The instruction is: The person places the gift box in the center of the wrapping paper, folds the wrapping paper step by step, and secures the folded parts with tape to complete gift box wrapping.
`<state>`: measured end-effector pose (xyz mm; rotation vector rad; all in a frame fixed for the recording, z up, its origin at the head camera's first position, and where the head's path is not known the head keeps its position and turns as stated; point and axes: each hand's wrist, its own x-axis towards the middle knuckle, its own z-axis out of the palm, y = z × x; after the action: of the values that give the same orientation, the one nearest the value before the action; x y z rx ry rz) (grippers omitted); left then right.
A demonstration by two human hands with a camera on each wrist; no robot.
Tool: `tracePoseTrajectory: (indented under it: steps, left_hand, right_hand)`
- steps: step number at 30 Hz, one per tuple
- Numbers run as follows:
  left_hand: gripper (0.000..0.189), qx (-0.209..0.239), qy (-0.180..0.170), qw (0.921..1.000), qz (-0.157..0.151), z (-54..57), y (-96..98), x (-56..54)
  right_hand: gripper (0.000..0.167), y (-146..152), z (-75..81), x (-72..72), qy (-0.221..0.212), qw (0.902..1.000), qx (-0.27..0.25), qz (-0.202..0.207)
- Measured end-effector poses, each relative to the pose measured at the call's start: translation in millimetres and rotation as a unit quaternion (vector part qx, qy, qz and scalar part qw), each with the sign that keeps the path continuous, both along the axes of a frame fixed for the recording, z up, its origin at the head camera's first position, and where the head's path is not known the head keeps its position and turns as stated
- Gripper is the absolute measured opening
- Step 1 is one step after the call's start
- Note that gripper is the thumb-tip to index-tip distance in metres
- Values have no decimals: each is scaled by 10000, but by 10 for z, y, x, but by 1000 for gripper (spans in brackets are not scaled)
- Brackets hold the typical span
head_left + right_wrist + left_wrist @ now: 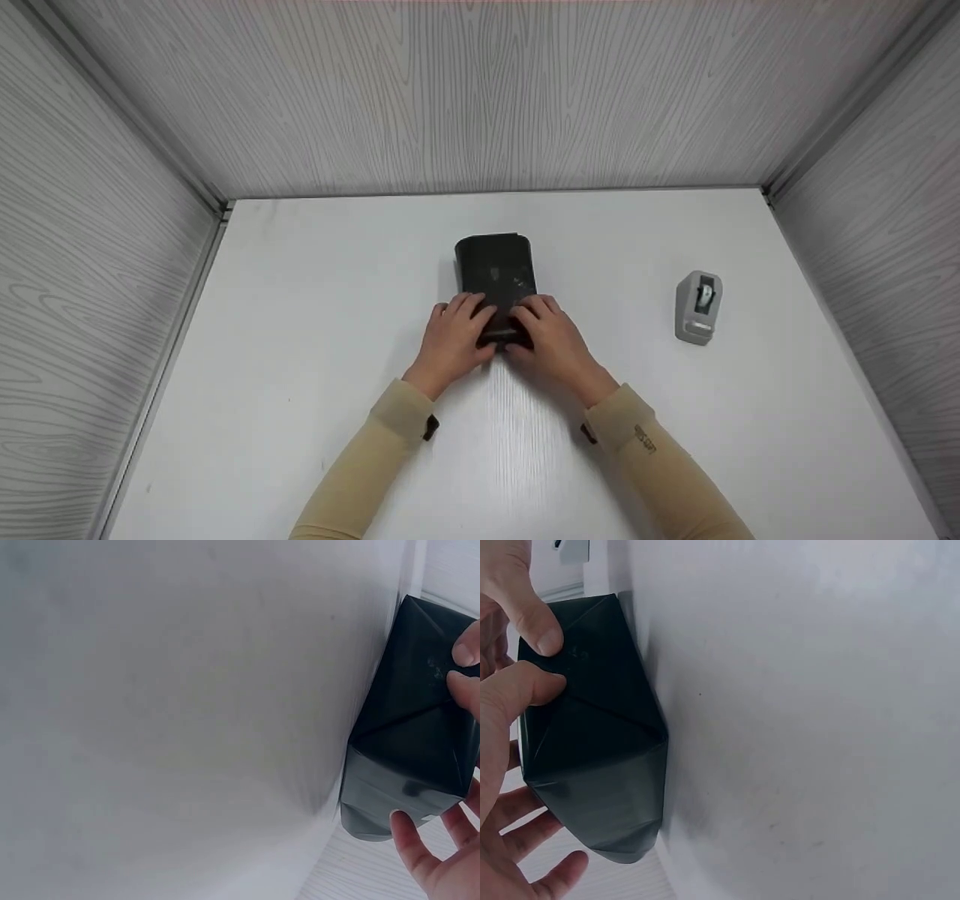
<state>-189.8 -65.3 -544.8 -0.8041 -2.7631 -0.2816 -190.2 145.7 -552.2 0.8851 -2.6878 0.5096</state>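
Looks like your left hand [453, 335] and right hand [555, 337] both grip the near end of that black package [495, 268] mid-worktop [300, 315], thumbs on its folded end [604, 682]; I'd guess it's light, fairly stiff, slick-wrapped, so hold the sides gently.

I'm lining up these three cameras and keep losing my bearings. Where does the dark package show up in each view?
Head: dark package near the centre, between the left hand and right hand.
Left wrist: package along the left side.
Right wrist: package against the right edge.
Shared landmark: the thumbs at the package's folded end.
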Motion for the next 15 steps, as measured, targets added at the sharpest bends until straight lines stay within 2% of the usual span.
tracePoseTrajectory:
  steps: [7, 15]
  left_hand:
    - [55, -43, -39, 10000, -38, 2, -13, -12]
    - [74, -308, -620, 9975, -150, 24, -74, -16]
  right_hand:
    - [48, -22, 15, -2, -46, 9997, 242, -57]
    - [47, -33, 28, -4, -189, 9993, 326, -84]
